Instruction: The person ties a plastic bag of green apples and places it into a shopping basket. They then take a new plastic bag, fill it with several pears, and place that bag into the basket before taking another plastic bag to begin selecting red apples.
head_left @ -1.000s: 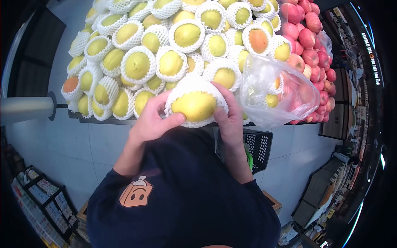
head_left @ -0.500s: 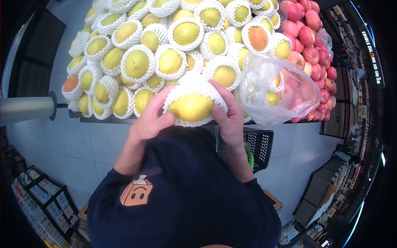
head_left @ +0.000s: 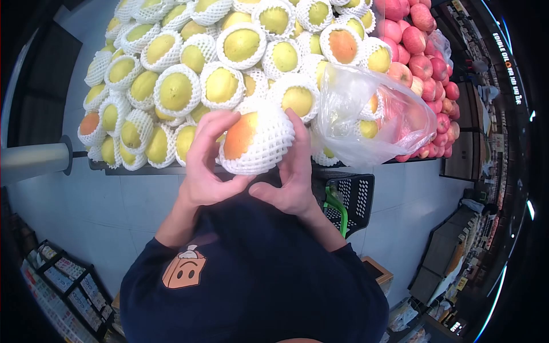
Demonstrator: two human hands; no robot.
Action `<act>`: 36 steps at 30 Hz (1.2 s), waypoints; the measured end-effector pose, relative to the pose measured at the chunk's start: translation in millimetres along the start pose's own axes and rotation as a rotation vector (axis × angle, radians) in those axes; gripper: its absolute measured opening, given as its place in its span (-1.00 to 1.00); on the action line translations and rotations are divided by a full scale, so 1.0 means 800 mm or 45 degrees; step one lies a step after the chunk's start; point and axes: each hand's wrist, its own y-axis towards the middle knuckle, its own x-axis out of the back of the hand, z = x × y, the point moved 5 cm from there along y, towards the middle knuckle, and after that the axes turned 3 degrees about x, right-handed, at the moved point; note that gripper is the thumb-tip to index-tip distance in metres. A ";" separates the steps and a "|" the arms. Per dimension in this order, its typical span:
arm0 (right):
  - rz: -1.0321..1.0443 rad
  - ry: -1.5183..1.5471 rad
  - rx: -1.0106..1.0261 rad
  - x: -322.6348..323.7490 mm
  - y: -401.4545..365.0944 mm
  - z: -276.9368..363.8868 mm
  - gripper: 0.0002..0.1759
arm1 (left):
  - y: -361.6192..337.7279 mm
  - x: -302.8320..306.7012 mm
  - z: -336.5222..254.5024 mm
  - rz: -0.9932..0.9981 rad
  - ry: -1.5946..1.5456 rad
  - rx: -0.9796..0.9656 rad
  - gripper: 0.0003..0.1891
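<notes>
A fruit in a white foam net [head_left: 257, 146] is between my two hands, its orange and yellow skin showing at the upper left. My left hand [head_left: 209, 166] grips it from the left side, with the thumb underneath. On the right, my right hand [head_left: 291, 177] curves round the net with its fingertips at the side, while its thumb is below and apart from the fruit. Just beyond are many yellow-green fruits in foam nets [head_left: 177, 91], piled on the display. A clear plastic bag [head_left: 354, 134] lies to the right of my hands, on the fruit.
Red apples [head_left: 420, 66] are heaped at the right of the display. A dark basket with a green handle [head_left: 360, 200] stands below the display edge. At the left, a grey cylinder [head_left: 34, 163] juts in. Shelves [head_left: 74, 280] stand at the lower left.
The held fruit has been turned, so its orange side and more net now show instead of the yellow face. My right thumb has come off the fruit and moved down. The view has shifted slightly.
</notes>
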 end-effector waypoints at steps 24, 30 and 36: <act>0.052 -1.781 -0.188 0.186 0.045 0.167 -0.15 | 0.035 -0.115 -0.020 0.469 -0.449 0.381 -0.37; 0.582 -1.561 -0.679 0.200 0.012 0.128 -0.11 | 0.049 -0.149 -0.029 0.583 -0.303 0.252 -0.25; 0.470 -1.580 -0.346 0.211 0.026 0.131 -0.15 | 0.050 -0.162 -0.052 0.529 -0.365 0.281 -0.01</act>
